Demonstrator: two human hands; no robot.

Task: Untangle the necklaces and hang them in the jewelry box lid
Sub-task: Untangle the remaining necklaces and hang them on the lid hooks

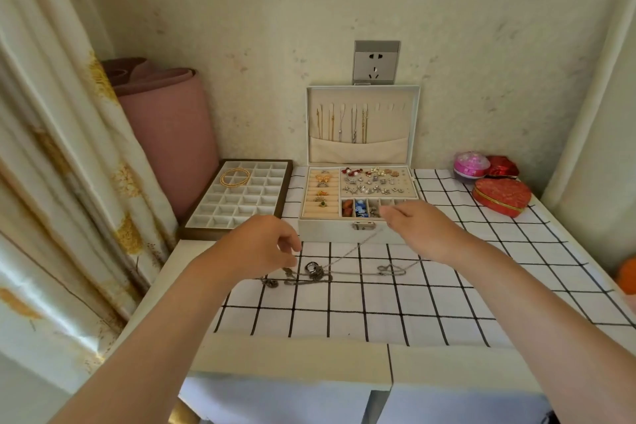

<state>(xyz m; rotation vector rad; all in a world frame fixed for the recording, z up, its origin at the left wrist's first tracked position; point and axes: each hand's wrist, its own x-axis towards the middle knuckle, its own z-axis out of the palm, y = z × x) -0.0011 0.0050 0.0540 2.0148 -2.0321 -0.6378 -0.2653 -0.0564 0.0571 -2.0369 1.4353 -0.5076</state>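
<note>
Several chains hang in lid; hooks toward 3 o'clock free; silver tangle at box's 6 o'clock, unsolved; left hand pinches tangle; right hand pinches taut strand; hanging remains.

Bare tablecloth fronts the jewelry box; compartment tray crowds its left.

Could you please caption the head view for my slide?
Left hand and right hand pinch strands of the tangled necklaces before the open jewelry box.
</note>
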